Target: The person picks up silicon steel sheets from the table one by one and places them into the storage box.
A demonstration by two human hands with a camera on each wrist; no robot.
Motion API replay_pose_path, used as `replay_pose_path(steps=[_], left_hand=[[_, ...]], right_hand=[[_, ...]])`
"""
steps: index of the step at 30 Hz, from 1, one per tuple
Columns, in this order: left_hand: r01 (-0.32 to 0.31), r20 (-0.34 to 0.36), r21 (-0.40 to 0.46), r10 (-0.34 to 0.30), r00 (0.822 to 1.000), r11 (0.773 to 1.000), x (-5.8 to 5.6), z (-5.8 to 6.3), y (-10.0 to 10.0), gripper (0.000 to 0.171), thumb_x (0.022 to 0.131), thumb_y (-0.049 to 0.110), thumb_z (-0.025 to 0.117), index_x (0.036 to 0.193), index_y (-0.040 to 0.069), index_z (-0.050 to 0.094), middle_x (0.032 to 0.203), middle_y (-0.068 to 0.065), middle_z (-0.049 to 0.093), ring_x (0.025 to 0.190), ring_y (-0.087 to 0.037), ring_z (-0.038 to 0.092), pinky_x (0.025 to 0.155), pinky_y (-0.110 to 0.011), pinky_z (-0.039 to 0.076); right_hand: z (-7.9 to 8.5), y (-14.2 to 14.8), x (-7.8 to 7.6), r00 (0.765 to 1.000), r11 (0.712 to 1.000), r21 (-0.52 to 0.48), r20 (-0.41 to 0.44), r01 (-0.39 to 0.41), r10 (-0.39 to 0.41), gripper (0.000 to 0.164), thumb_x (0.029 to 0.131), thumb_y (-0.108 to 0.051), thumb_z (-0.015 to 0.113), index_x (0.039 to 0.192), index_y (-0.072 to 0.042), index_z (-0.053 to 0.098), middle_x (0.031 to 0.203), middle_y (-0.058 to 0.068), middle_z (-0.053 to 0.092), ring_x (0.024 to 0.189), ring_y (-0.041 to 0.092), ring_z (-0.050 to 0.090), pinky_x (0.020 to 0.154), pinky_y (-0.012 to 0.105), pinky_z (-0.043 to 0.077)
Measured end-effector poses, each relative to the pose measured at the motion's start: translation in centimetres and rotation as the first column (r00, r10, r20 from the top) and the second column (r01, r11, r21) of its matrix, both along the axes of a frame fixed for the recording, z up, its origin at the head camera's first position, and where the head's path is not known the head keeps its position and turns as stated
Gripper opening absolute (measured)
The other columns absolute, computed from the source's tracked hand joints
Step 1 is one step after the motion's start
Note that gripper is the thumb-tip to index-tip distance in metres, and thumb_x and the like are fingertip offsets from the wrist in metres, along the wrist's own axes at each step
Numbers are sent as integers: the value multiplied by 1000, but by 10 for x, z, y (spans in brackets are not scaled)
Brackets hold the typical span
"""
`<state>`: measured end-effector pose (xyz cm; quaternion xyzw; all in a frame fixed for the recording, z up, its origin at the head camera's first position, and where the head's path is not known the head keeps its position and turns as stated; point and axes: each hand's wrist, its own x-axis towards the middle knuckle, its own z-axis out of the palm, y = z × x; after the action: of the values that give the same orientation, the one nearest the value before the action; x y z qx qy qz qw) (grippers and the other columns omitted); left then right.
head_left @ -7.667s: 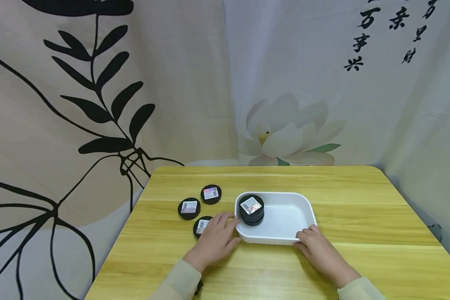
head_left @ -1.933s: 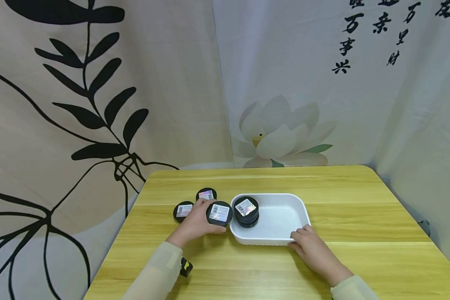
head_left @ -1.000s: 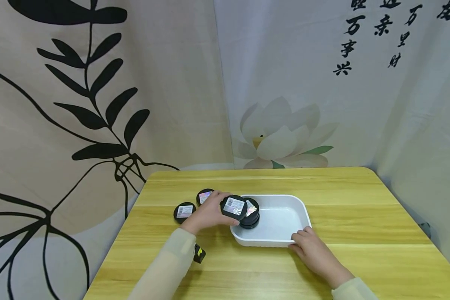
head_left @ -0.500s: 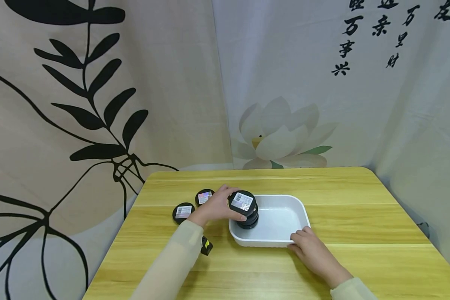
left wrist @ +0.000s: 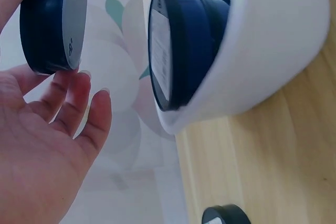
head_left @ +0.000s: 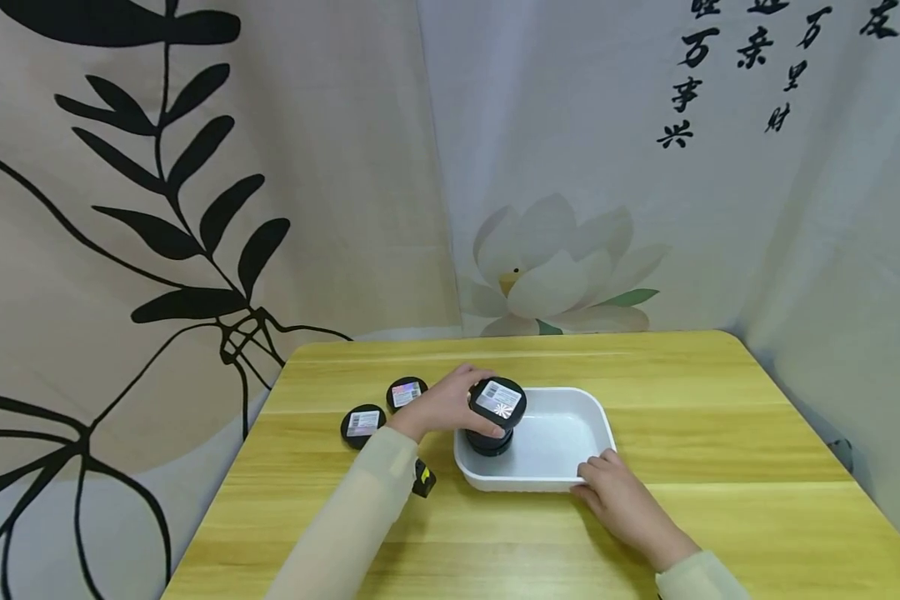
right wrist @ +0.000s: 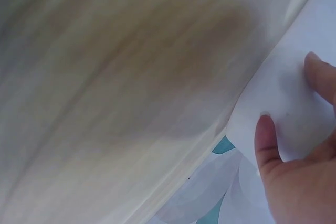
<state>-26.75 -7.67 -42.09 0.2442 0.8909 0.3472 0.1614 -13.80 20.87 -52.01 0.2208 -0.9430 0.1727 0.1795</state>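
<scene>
My left hand grips a flat round black jar with a white label facing up. It is held over the left end of a white rectangular tray. Partly hidden beneath it is a stack of black jars in the tray; the left wrist view shows the stacked jars from the side, apart from the held jar. My right hand holds the tray's near right corner, thumb outside its wall. In the right wrist view, thumb and fingers lie along the white tray wall.
Two more labelled black jars, a nearer one and a farther one, lie on the wooden table left of the tray. A small black device with a yellow mark sits at the left wrist. A printed curtain hangs behind the table.
My left hand has lifted a jar from the table left of the tray and carried it rightward over the stack. My right hand has stayed at the tray corner.
</scene>
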Motion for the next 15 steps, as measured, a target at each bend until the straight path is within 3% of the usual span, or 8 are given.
replay_pose_path(steps=[11,15], left_hand=[[58,1,-1,-58,998,998,-8,7,21,96,67,50,91,150,29,46,147,-2,44,121,-24,50,103,-48,46],[68,-4,4,-68,998,998,-12,6,27,96,68,49,91,150,25,47,143,-5,45,117,-24,52,99,-46,49]], right_hand=[[-2,3,-1,999,1000,-15,-45,-15,15,34,76,-17,86,72,-25,54,71,-19,46,77,4,36,66,22,37],[-3,3,-2,998,1000,-12,-63,-25,24,33,76,-18,86,72,-24,54,71,-18,46,77,4,37,66,21,37]])
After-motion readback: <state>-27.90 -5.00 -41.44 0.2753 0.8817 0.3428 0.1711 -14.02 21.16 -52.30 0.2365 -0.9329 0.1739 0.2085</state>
